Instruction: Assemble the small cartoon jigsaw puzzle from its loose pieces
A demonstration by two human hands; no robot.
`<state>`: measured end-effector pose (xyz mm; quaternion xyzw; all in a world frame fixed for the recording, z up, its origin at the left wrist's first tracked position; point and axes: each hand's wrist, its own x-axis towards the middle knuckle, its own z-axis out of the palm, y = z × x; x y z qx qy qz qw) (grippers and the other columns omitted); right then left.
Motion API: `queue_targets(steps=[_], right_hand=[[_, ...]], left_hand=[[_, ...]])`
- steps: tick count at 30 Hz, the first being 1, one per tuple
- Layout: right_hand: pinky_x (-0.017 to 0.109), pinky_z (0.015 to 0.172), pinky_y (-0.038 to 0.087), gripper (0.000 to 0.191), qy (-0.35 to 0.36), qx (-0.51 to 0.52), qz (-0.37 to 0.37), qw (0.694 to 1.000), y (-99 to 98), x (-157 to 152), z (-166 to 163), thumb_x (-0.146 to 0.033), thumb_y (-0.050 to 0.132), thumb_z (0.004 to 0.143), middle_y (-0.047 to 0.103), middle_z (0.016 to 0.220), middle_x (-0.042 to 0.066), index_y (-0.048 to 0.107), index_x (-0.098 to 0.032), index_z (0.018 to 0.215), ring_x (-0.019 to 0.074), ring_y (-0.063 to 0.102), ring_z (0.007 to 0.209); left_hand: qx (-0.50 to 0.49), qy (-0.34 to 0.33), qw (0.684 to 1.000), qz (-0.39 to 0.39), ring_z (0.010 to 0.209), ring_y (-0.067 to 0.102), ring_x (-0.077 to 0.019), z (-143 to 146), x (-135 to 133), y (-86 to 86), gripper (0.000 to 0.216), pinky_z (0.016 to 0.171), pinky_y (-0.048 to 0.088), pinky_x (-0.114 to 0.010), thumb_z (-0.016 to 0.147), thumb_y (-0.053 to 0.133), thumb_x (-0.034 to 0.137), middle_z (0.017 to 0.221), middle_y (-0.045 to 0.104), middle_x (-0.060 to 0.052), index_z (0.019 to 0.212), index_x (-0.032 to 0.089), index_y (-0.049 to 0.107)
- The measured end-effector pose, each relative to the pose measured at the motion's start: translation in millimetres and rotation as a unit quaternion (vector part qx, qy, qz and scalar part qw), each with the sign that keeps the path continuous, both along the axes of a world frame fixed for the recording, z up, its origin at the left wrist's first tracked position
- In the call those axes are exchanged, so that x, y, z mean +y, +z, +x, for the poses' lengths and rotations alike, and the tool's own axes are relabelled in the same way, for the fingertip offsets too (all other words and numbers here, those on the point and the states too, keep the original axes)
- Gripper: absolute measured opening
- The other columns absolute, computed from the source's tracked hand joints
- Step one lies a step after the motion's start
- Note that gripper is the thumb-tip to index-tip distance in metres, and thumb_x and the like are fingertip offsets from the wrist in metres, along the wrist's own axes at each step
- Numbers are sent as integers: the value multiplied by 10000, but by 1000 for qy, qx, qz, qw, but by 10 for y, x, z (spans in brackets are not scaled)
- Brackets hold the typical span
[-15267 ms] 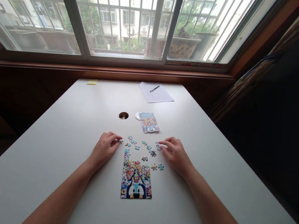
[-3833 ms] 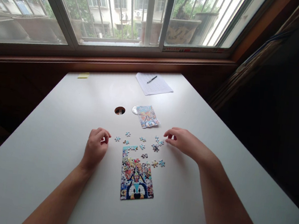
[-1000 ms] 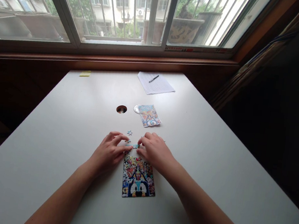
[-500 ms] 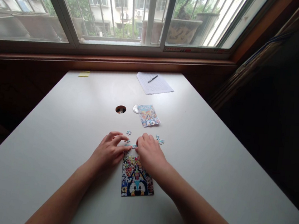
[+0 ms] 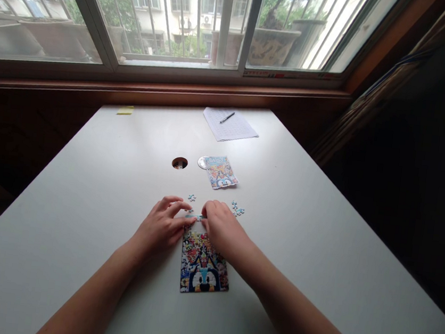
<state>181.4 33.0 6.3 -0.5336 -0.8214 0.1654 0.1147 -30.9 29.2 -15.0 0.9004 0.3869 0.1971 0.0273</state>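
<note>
The left hand (image 5: 163, 222), fingers loosely spread, touches the pale-blue far row (image 5: 199, 217) of the jigsaw puzzle (image 5: 205, 267), flat on the white table (image 5: 82, 199). The right hand (image 5: 224, 226) bunches its fingers at that row's right; any piece pinched there is hidden. Bracing the row and pressing straight down should work best. Beyond, loose puzzle pieces (image 5: 239, 211) lie near a picture sheet (image 5: 222, 172), seemingly titled "BLUEY".

Left hand (image 5: 163, 224) and right hand (image 5: 223, 229) are both totally bare, slim fingers (image 5: 180, 222), narrowish wrists (image 5: 126, 252), plus bare forearms (image 5: 99, 281) that get noticeably chunkier further back. Nails are too tiny to judge tbh.
</note>
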Motion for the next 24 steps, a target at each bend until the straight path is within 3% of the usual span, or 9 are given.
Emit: queue_targets(steps=[7,14,24], right_hand=[[275,738,442,80,-46,111,-92,988,175,230,367,-173,585,894,709,934,41,662,-193,890,174,630,859],[275,710,470,94,-62,142,-160,975,331,396,903,-251,643,842,741,892,17,721,-220,884,178,665,806],[263,674,476,106,-16,136,-182,974,200,298,617,-252,646,809,747,885,13,742,-235,849,163,664,775]], left_hand=[[-26,-5,1000,4,1213,442,-296,-11,-6,6,384,999,481,-505,849,615,93,1220,618,-58,1163,298,694],[-36,-14,999,0,1212,432,-286,-49,16,-26,428,1010,474,-498,848,592,70,1244,607,-47,1197,304,673],[-107,22,994,3,1141,477,-247,-62,28,4,361,1000,461,-446,892,554,78,1164,629,-49,1166,278,677]])
